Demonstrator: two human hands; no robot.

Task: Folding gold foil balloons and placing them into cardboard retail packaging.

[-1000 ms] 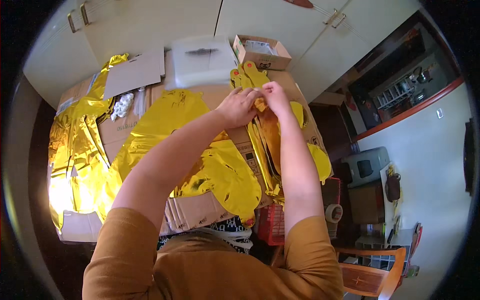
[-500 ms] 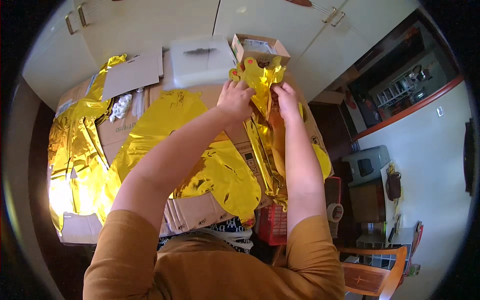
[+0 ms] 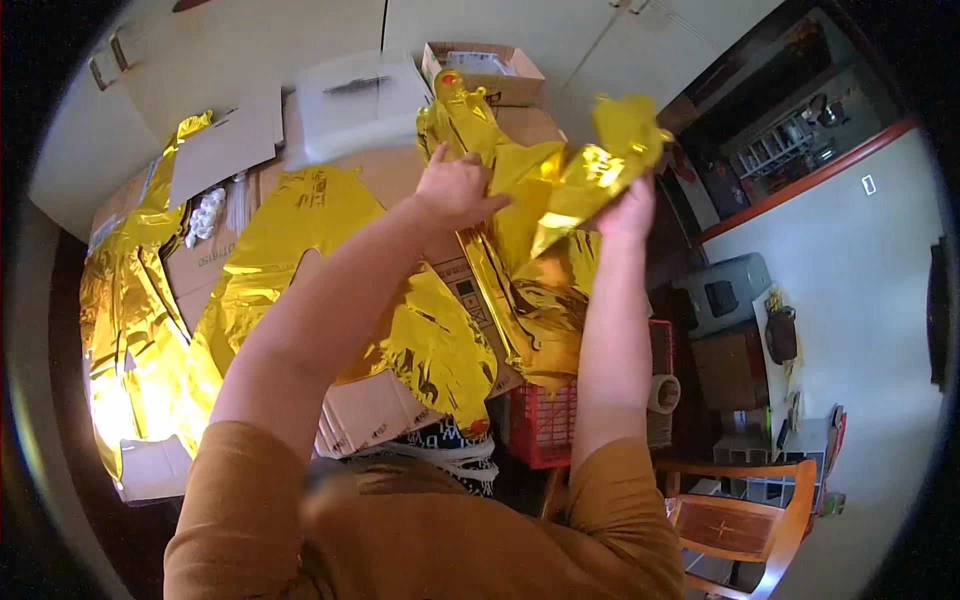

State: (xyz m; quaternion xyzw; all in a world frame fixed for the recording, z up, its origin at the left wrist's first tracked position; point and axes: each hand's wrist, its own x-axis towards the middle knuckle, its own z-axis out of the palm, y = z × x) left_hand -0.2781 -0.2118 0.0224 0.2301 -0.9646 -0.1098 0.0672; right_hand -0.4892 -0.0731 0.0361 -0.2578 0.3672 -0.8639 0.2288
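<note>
Flat gold foil balloons cover much of a cardboard-topped table. My right hand [image 3: 627,209] is closed on the edge of a gold foil balloon [image 3: 480,130], lifting a folded flap up at the right. My left hand [image 3: 457,188] lies over the same balloon with thumb and fingers apart, pressing or touching the foil. Part of this balloon hangs in creased folds between my forearms. A second flat gold foil balloon [image 3: 250,262] spreads under and left of my left forearm. More crumpled gold foil [image 3: 120,300] lies at the far left.
Cardboard sheets [image 3: 232,145], a small white bundle [image 3: 206,217] and a translucent plastic stack [image 3: 335,118] lie toward the back. An open carton [image 3: 520,85] stands at the back right. A red plastic basket [image 3: 540,425] and a wooden chair [image 3: 735,525] are at the near right.
My right hand has moved right and pulled a flap of foil away from my left hand. The foil has spread wider. My left hand's fingers have opened.
</note>
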